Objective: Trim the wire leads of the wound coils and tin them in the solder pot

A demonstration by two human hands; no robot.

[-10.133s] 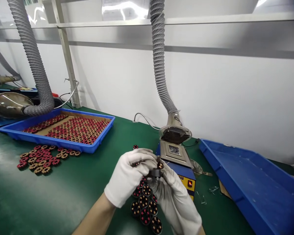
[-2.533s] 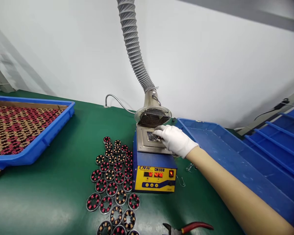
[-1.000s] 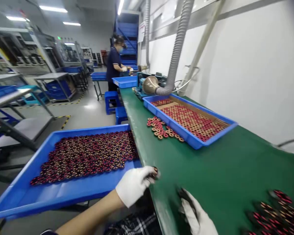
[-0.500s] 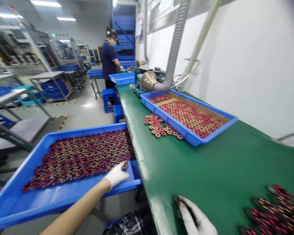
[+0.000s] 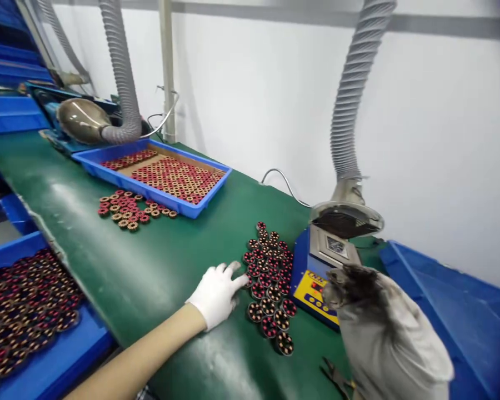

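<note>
Left hand by the rings, right hand by the machine

Both hands wear white gloves. The left hand is over the green table, with its fingers spread apart. One fingertip is right at the left edge of the rings, but I cannot tell if it touches one. The right hand is close to us, in front of the machine, and hides part of its yellow front. Its fingers are very dark and dirty. They are bent close together, and I cannot tell if they pinch anything.

The rings are in a bunch on the table, between the left hand and the machine. They have red or tan bits inside and shiny rims.

The machine is blue on its side. It has a metal top with a gray square in the middle. A round hood hangs over it on a gray hose.

Pliers lie on the table near the right hand. A blue tray at the back holds rows of red and tan rings, and a loose heap sits just in front of it. A low tray at the left holds lots more rings. A big tray stands to the right of the machine.
</note>
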